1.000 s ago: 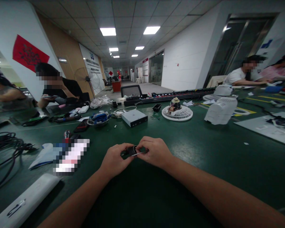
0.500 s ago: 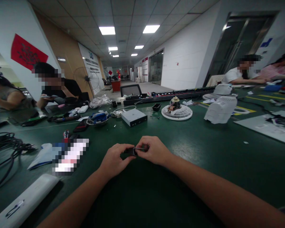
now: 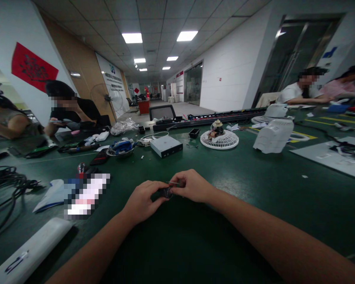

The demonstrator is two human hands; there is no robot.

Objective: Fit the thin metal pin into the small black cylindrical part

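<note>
My left hand [image 3: 143, 199] and my right hand [image 3: 193, 186] meet above the green work mat [image 3: 195, 232], close together at the middle of the view. Between them is a small dark cylindrical part [image 3: 165, 193], gripped by the fingers of both hands. A thin metal pin [image 3: 173, 182] lies across its top, pinched by my right fingers. Much of the part is hidden by my fingers, and its exact kind is too small to tell.
A grey metal drive box [image 3: 166, 146], a white fan base [image 3: 219, 139] and a white fan housing [image 3: 273, 135] stand ahead. Black cables [image 3: 8, 183] lie at left. Seated people [image 3: 72, 112] work along the bench's far side.
The pin now lies higher, along the top of the dark part, and the part sits slightly lower in my fingers. My hands stay together. The view has tilted slightly.
</note>
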